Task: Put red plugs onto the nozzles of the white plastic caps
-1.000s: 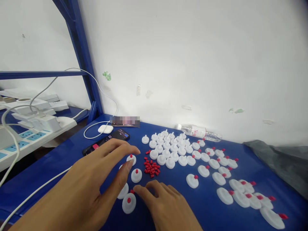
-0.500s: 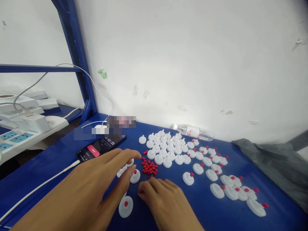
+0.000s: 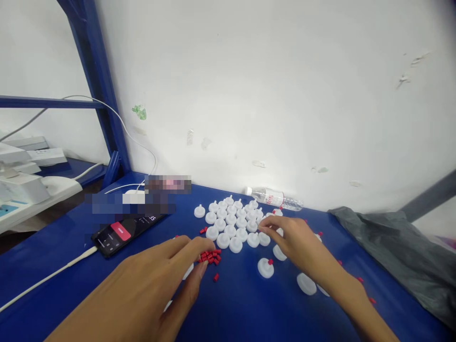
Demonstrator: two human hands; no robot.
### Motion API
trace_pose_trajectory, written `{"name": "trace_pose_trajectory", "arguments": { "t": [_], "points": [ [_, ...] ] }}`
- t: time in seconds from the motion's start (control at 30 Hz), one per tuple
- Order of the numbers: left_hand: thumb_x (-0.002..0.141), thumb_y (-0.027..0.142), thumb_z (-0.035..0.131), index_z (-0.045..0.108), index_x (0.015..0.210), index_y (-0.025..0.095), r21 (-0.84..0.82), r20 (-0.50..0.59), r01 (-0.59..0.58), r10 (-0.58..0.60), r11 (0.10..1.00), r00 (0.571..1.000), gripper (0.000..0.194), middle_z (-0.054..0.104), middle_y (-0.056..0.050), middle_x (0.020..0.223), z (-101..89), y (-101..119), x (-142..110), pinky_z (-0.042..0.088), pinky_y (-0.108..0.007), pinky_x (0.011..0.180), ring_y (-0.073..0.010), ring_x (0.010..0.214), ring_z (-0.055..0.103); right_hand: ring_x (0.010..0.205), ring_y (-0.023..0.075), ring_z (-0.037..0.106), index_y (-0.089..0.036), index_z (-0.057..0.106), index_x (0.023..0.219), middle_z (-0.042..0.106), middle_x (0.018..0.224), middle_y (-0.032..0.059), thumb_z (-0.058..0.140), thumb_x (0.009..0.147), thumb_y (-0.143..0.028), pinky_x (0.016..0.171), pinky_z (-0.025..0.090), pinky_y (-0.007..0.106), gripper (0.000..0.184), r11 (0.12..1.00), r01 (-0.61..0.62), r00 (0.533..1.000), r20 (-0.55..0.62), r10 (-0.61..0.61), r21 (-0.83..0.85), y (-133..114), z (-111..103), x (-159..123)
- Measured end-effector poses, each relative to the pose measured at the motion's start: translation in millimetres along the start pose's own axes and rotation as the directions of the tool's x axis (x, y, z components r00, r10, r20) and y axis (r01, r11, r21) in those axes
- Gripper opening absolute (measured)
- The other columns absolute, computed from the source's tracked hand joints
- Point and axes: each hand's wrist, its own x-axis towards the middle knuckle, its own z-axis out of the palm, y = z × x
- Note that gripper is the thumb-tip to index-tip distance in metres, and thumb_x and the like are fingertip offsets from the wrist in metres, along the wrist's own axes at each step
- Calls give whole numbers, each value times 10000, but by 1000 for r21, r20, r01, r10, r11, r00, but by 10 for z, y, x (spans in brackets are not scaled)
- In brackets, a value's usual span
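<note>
On the blue table (image 3: 242, 304) lies a cluster of white round caps (image 3: 231, 221) and a small heap of red plugs (image 3: 210, 256). My left hand (image 3: 156, 280) rests low on the table, its fingertips pinching at the red plugs and covering a few capped pieces. My right hand (image 3: 292, 237) reaches out over the right edge of the white caps, fingertips together on one cap. More white caps with red plugs (image 3: 266, 268) lie under and beside my right forearm.
A phone (image 3: 123, 231) with a lit screen and a white cable (image 3: 46, 280) lies at the left. A plastic bottle (image 3: 274, 197) lies by the white wall. A grey bag (image 3: 395, 247) sits at the right. Power strips (image 3: 32, 183) stand on the left shelf.
My right hand has left the spot near my left hand and reached forward-right to the white caps. My left hand has shifted onto the red plugs. The camera has turned right.
</note>
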Motion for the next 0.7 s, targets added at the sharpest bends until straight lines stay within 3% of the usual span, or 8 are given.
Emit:
{"name": "trace_pose_trajectory", "arguments": {
  "t": [0.17,0.37,0.47,0.6,0.7],
  "points": [
    [1026,375,456,616,1207,342,19,-28,-89,90,996,996,244,790,59,1100,55,64,59,623,-296,799,-223,955,778,777,200,751,-232,734,1015,798,891,7,525,1008,-216,727,519,304,210,998,0,1000,25,-1,56,39,172,6],
    [1012,322,453,625,1165,319,-19,-17,-162,161,987,987,230,799,49,963,114,151,121,574,-286,558,-211,737,772,733,187,741,-223,745,980,792,840,13,512,981,-176,683,514,291,238,991,-24,1000,14,22,132,64,251,-11],
    [1010,297,440,635,1118,326,-23,-3,-165,165,986,986,225,793,56,922,135,188,139,564,-288,524,-204,692,761,747,192,750,-228,757,929,796,837,14,539,961,-196,696,541,296,224,983,-38,999,9,37,178,93,271,2],
    [1025,256,357,627,1120,317,16,-46,-146,146,989,988,293,796,58,924,178,273,169,571,-286,498,-202,702,767,795,209,768,-235,771,925,806,877,22,576,955,-281,760,596,321,203,969,-71,996,-34,82,235,75,159,-24],
    [1034,338,395,571,1298,257,46,-48,-48,50,998,998,328,793,-5,1079,254,372,182,618,-301,544,-220,776,785,835,206,778,-243,777,950,810,915,23,617,951,-383,781,624,295,213,911,-98,981,-113,155,401,-68,-35,-156]
  ]
}}
